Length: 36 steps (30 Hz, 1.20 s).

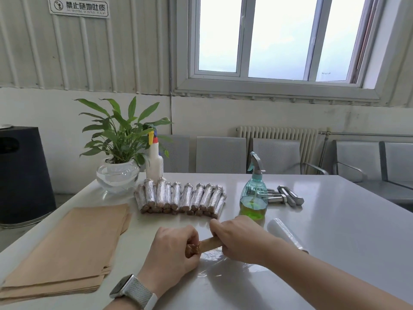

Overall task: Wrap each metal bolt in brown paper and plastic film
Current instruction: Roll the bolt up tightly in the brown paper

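Observation:
A bolt rolled in brown paper [209,243] lies across the near middle of the white table [335,220], on a loose sheet of plastic film [225,264]. My left hand [173,250] grips its crumpled left end. My right hand [240,239] curls over its right part. A stack of brown paper sheets [67,247] lies to the left. The plastic film roll [285,233] lies to the right. Several wrapped bolts [181,198] are lined up behind. Bare metal bolts [287,195] lie at the back right.
A teal spray bottle [253,195] with green liquid stands just behind my right hand. A potted plant in a glass bowl [117,175] and a white bottle [154,163] stand at the back left. Grey chairs [221,154] line the far side.

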{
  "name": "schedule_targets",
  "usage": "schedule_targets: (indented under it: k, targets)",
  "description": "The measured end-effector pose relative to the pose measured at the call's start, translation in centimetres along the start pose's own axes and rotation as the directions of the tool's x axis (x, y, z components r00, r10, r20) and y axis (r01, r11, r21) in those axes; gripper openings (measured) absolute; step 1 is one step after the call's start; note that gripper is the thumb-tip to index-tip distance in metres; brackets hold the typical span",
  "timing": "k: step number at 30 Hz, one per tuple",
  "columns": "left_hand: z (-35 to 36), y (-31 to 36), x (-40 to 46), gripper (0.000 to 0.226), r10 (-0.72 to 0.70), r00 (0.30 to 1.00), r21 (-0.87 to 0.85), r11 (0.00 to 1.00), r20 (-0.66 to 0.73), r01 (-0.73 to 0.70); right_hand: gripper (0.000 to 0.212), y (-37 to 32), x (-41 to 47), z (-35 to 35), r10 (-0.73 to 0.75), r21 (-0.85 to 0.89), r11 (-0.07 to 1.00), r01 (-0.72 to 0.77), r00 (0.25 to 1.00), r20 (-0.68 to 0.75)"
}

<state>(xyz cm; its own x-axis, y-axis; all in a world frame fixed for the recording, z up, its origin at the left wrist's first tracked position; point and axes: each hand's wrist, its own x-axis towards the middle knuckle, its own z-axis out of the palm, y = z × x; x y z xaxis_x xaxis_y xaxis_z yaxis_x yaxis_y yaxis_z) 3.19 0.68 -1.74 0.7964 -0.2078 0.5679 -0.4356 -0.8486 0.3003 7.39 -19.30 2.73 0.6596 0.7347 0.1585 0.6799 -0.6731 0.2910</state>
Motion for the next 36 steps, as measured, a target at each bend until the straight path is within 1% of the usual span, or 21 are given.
schedule_targets:
  k: [3, 6, 8, 11, 13, 14, 16, 18, 19, 21, 25, 28, 30, 32, 34, 36]
  targets:
    - [0.0, 0.0, 0.1, 0.020, 0.014, 1.000, 0.019, 1.000, 0.023, -0.014, 0.024, 0.6, -0.9, 0.3, 0.002, 0.130, 0.992, 0.002, 1.000, -0.031]
    - [0.0, -0.2, 0.3, 0.026, 0.019, 0.997, 0.022, 1.000, 0.080, -0.021, 0.028, 1.1, -1.9, 0.8, 0.021, 0.251, 0.968, -0.006, 0.998, -0.057]
    - [0.0, 0.0, 0.4, 0.033, 0.025, 0.994, 0.043, 0.999, 0.107, -0.030, 0.026, 1.3, -2.8, 1.5, 0.042, 0.290, 0.957, -0.010, 0.994, -0.104]
    - [-0.1, 0.4, 0.6, 0.037, 0.031, 0.992, 0.078, 0.996, 0.126, -0.041, 0.025, 1.0, -3.8, 2.6, 0.076, 0.363, 0.932, -0.010, 0.983, -0.168]
    - [-0.3, 0.4, 0.4, 0.039, 0.037, 0.990, 0.070, 0.996, 0.137, -0.046, 0.024, 0.8, -4.0, 3.0, 0.119, 0.414, 0.910, -0.016, 0.967, -0.224]
    - [-0.5, 0.3, 0.3, 0.036, 0.044, 0.990, 0.041, 0.998, 0.133, -0.050, 0.023, 0.7, -4.0, 3.3, 0.144, 0.435, 0.900, -0.024, 0.959, -0.243]
    - [-1.1, 0.0, 0.1, 0.022, 0.061, 0.994, -0.010, 0.998, 0.094, -0.060, 0.022, 0.6, -4.1, 3.6, 0.182, 0.476, 0.878, -0.039, 0.949, -0.258]
    - [-1.9, -0.2, 0.0, 0.010, 0.072, 0.997, 0.029, 0.997, 0.028, -0.073, 0.020, 0.6, -4.2, 3.9, 0.205, 0.510, 0.859, -0.044, 0.943, -0.264]
    - [-2.2, -0.3, 0.0, 0.009, 0.062, 0.998, 0.048, 0.997, 0.019, -0.063, 0.019, 0.6, -4.1, 4.0, 0.213, 0.519, 0.853, -0.047, 0.940, -0.265]
    - [-2.5, -0.6, 0.0, 0.013, 0.016, 0.999, 0.050, 0.999, 0.047, -0.019, 0.018, 0.7, -4.0, 4.1, 0.218, 0.524, 0.850, -0.050, 0.940, -0.263]
    - [-2.1, -0.9, -0.3, 0.029, -0.057, 0.991, -0.052, 0.997, 0.122, 0.064, 0.018, 0.7, -3.9, 4.3, 0.221, 0.538, 0.841, -0.050, 0.941, -0.258]
    - [-2.1, -1.0, -0.4, 0.038, -0.101, 0.978, -0.050, 0.992, 0.184, 0.112, 0.017, 0.7, -3.9, 4.5, 0.232, 0.547, 0.835, -0.057, 0.938, -0.256]
    - [-2.6, -1.2, -0.4, 0.038, -0.137, 0.964, -0.091, 0.983, 0.226, 0.161, 0.017, 0.7, -3.9, 4.5, 0.235, 0.549, 0.834, -0.059, 0.938, -0.256]
    - [-3.1, -1.6, -0.5, 0.032, -0.176, 0.944, -0.131, 0.967, 0.279, 0.219, 0.017, 0.7, -3.9, 4.6, 0.235, 0.550, 0.833, -0.059, 0.938, -0.255]
    - [-3.4, -1.7, -0.4, 0.025, -0.212, 0.925, -0.127, 0.957, 0.315, 0.263, 0.017, 0.8, -3.9, 4.6, 0.235, 0.554, 0.831, -0.057, 0.938, -0.256]
    - [-3.3, -1.6, -0.3, 0.019, -0.257, 0.913, -0.122, 0.943, 0.317, 0.308, 0.016, 0.8, -3.9, 4.6, 0.241, 0.562, 0.825, -0.060, 0.937, -0.253]
